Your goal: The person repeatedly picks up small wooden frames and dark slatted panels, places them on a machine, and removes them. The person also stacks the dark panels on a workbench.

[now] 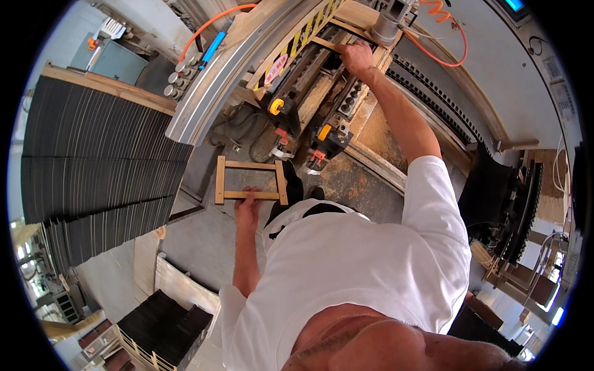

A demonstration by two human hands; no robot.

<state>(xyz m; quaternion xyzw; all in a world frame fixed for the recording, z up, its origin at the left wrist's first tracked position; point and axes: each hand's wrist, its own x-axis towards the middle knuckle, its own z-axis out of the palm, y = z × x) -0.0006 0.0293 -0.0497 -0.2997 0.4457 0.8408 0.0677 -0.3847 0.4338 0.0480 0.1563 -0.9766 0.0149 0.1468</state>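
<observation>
left hand (247, 208), nine o'clock: fingers pinch the lower rail of a wooden frame (220, 179). right hand (357, 59), one o'clock: fingers curled at a wooden strip (325, 44) on the machine (344, 106); pinch cannot be confirmed. step, as judged: positioning a workpiece. next move likely calls for square alignment. outward, ten o'clock: dark stacked panels (105, 148).

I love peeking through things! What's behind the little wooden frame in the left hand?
Through the opening of the wooden frame you can see grey floor. Its bars and the left hand cover whatever is straight behind them, so I can't tell.
</observation>
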